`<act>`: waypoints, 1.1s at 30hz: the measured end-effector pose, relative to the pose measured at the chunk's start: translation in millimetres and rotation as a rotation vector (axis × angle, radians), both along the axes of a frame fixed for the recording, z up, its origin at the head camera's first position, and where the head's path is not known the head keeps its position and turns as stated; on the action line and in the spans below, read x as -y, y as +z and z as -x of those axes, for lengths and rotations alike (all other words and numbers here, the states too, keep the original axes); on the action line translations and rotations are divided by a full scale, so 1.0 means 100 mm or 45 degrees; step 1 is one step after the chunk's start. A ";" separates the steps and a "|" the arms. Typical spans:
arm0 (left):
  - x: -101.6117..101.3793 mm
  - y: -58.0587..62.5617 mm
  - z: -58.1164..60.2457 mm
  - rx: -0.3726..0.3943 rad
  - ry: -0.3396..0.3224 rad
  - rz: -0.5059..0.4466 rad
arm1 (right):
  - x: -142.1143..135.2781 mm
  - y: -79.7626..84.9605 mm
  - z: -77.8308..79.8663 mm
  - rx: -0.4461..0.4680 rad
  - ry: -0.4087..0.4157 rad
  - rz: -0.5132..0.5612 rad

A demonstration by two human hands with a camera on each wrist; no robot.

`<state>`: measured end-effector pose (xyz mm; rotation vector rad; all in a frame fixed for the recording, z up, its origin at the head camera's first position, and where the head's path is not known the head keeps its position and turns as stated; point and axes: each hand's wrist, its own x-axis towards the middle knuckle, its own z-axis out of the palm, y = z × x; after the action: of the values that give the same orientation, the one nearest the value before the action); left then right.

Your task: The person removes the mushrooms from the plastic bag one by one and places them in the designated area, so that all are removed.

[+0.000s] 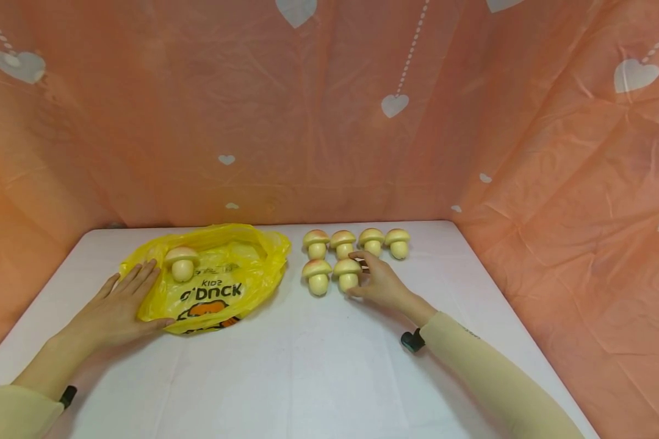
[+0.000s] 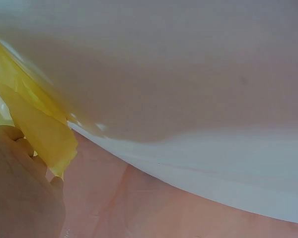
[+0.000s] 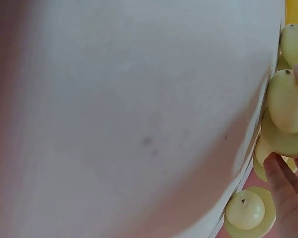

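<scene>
My left hand [image 1: 118,308] lies with straight fingers on the left rim of a yellow plastic bag [image 1: 263,289], its thumb along the bag's near edge. Inside the bag's opening is one toy mushroom [image 1: 183,269] with a pinkish cap. My right hand [image 1: 383,283] pinches another toy mushroom [image 1: 347,275] at the right end of the near row, thumb by the stem and fingers at the cap. In the right wrist view, that mushroom [image 3: 287,101] shows stem end toward the camera. Left of it stands a matching mushroom [image 1: 317,277].
Behind the near row, a far row of several toy mushrooms [image 1: 398,243] stands on the white table [image 1: 307,378]. An orange curtain with white hearts [image 1: 329,122] hangs behind the table and along its sides.
</scene>
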<state>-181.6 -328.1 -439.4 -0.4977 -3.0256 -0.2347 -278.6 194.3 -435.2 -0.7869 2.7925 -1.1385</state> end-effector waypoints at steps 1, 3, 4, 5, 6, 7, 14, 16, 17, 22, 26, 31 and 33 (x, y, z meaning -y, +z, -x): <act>0.00 0.00 0.00 -0.001 -0.001 0.000 | 0.00 0.00 0.00 -0.001 -0.002 -0.002; 0.00 0.00 -0.01 -0.003 -0.004 0.000 | 0.00 0.00 0.00 -0.005 -0.005 -0.009; 0.01 0.00 -0.01 -0.005 -0.006 0.001 | 0.00 0.00 -0.01 -0.005 -0.007 -0.009; 0.01 -0.01 -0.01 -0.007 -0.007 0.002 | 0.01 0.00 0.00 -0.003 -0.010 -0.007; 0.01 -0.01 -0.02 -0.009 -0.009 0.003 | 0.01 0.01 -0.01 -0.006 -0.013 -0.006; 0.01 -0.01 -0.02 -0.011 -0.009 0.005 | 0.01 0.01 -0.01 -0.009 -0.016 0.000; 0.01 0.00 -0.02 -0.004 0.000 0.002 | 0.07 0.09 -0.01 -0.075 -0.001 0.104; 0.01 0.00 -0.02 0.003 -0.001 0.001 | 0.10 0.13 -0.01 -0.085 0.016 0.168; 0.01 0.00 -0.03 0.003 -0.003 0.000 | 0.13 0.16 -0.01 -0.088 0.031 0.207; 0.01 0.01 -0.04 -0.012 -0.010 0.001 | 0.31 0.28 0.00 -0.083 0.099 0.345; 0.01 0.01 -0.03 -0.002 -0.007 0.008 | 0.49 0.33 0.02 -0.084 0.120 0.388; 0.00 0.03 -0.01 0.014 -0.003 0.016 | 0.75 0.39 0.03 -0.076 0.157 0.411; -0.01 0.04 0.00 0.021 -0.002 0.015 | 0.85 0.40 0.03 -0.040 0.173 0.424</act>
<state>-181.2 -326.9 -435.8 -0.5021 -3.0447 -0.2227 -281.9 108.9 -395.0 -1.0066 2.5568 -1.5998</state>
